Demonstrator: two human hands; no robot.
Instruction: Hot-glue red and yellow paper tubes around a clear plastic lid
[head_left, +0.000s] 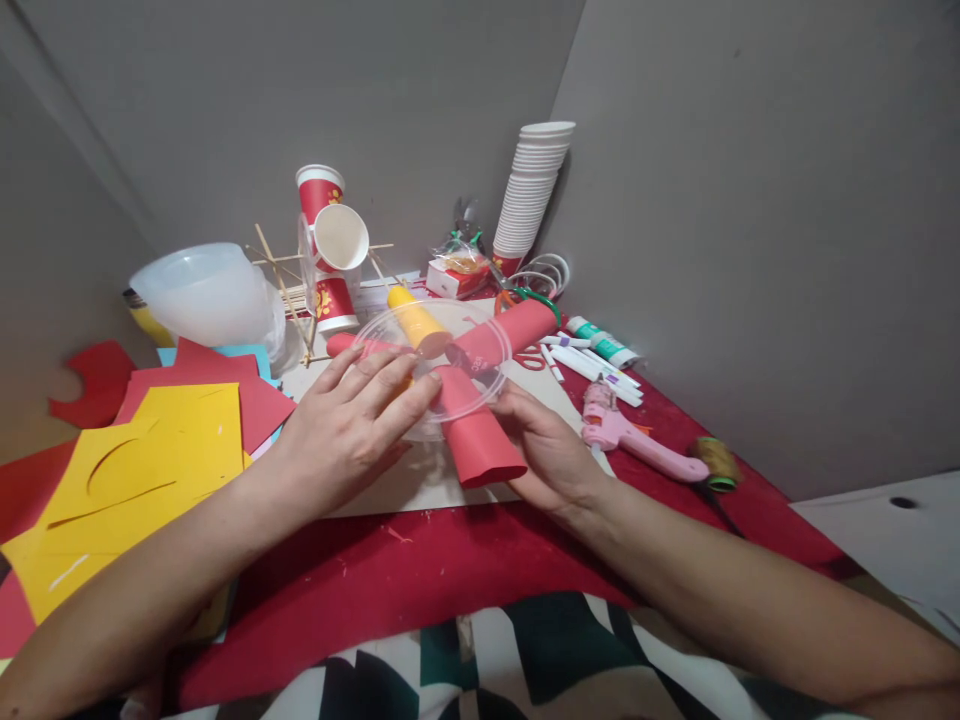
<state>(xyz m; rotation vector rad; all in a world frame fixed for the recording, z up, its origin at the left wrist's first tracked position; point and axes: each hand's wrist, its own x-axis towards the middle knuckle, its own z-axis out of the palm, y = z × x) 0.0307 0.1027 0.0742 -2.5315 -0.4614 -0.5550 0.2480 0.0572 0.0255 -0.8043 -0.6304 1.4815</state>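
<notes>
Above the middle of the table, both hands hold a round clear plastic lid [491, 372] with paper tubes fixed about its centre. My left hand [356, 415] lies over the lid's left side, thumb and fingers pressed onto it around a tube. From the right, my right hand [551, 450] grips the lid's edge; its fingertips are hidden behind the lid and tubes. One red paper tube [486, 435] points toward me, another red tube [510, 335] to the far right. A yellow paper tube [418, 322] points away, and one more red tube [341, 344] shows partly on the left.
Left are yellow paper sheets [187, 430] and a whitish plastic bowl [202, 300]. Behind stand joined paper cups with sticks [335, 300] and a leaning cup stack [531, 190]. Right lie scissors [534, 357], glue sticks [600, 370], a pink glue gun [645, 445] and a thread spool [716, 465].
</notes>
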